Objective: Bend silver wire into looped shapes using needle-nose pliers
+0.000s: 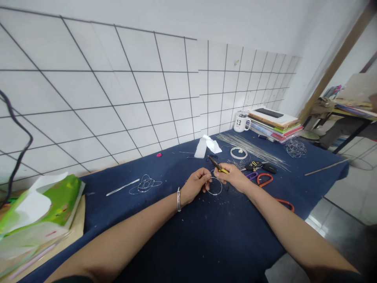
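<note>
A thin wire ring [221,188] with small beads along its lower edge hangs from the pinched fingers of my left hand [196,184], which wears a silver bangle [178,199] at the wrist. Close beside it on the right, my right hand [232,177] is closed around pliers [218,164] with dark jaws and yellow-and-black handles. The jaws point up and to the left, away from the ring. My right fingertips are near the ring's upper edge; I cannot tell whether they touch it.
Beaded wire loops [146,183] and a flat silver strip [123,187] lie left. Beyond my right hand are orange-handled scissors [265,180], a white wire coil [238,153], long straight wires [250,147], a mug [241,122] and stacked books [273,125]. A green tissue pack [63,196] sits far left.
</note>
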Demonstrator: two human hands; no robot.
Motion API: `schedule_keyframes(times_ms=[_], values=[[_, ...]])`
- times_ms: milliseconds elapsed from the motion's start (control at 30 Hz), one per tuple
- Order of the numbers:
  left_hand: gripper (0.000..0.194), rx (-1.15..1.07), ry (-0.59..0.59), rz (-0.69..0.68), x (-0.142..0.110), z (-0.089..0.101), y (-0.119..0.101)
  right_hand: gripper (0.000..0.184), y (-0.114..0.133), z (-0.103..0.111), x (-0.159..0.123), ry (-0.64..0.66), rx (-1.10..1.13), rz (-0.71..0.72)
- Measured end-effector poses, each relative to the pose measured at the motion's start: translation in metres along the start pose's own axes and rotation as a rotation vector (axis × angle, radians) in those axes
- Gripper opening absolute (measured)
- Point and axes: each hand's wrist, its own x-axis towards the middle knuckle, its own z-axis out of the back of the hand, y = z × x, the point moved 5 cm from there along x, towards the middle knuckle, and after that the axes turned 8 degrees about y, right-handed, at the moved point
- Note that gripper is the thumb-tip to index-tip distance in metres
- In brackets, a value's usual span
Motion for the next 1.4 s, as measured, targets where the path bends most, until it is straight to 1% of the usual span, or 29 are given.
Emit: schedule_keyframes(times_ms=[433,667,867,1100,1400], values=[[0.026,-0.007,-0.055,-0.047,-0.0018,-0.0005,-0.0054,0.018,0.0006,0.0000,0.0003,0.003,-0.001,0.005],[0.026,-0.036,-0.049,-0.040,-0.0018,0.0006,-0.0027,0.020,-0.0012,0.0014,0.0003,0.006,-0.031,-0.001],[0.027,-0.092,-0.003,-0.010,-0.0015,0.0005,-0.0012,0.019,-0.0043,0.0024,0.0012,0.009,-0.038,-0.011],[0.026,-0.146,0.063,-0.005,-0.0009,-0.0036,-0.0046,0.020,-0.0080,0.0049,0.0030,-0.027,-0.042,-0.003],[0.024,-0.115,0.074,-0.003,-0.0001,-0.0039,-0.0025,0.022,-0.0067,0.0062,0.0028,-0.048,-0.023,0.002]])
